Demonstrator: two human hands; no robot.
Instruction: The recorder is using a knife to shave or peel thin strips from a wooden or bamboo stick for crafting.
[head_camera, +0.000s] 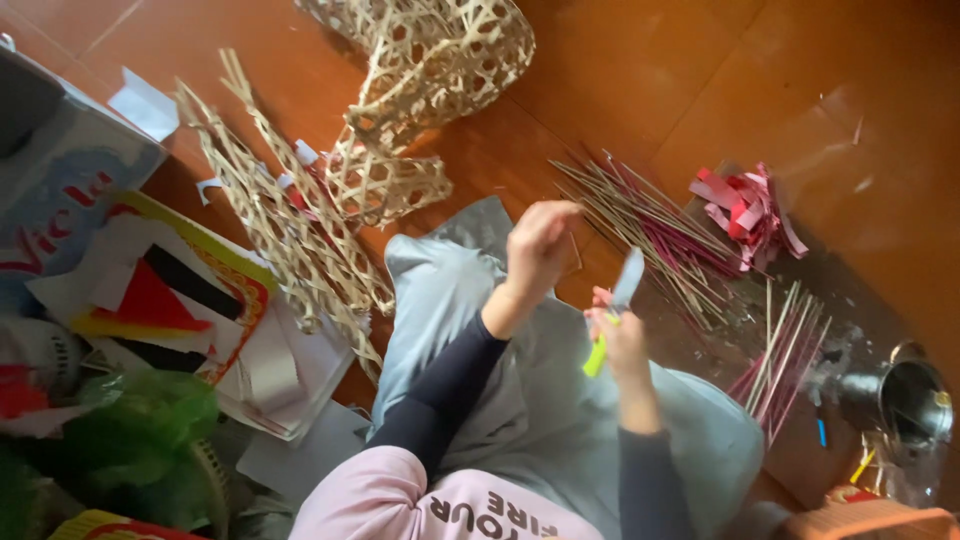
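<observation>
Far left is a messy heap: a printed box (60, 190) cut off by the edge, loose sheets of coloured paper (150, 300), and a green plastic bag (140, 420) that's too blurry to read much into. Next over, flat woven bamboo lattice pieces (290, 230) lie on the reddish-brown floor (640, 70), with a rounded woven bamboo frame (430, 60) above them, its top cropped out. In the middle, over grey-trousered knees, the left hand (540, 245) is curled up; can't tell what it's pinching, if anything, since the fingers hide it. Just right of it, the right hand (620, 340) is wrapped around a yellow-green-handled knife (615, 315), blade pointing up and a bit smeared. Past that, thin bamboo sticks (650, 235) fan across the floor, some pink, then a clump of red-and-pink paper strips (745, 210). Bottom right, a metal pot (915, 400), half murky.
</observation>
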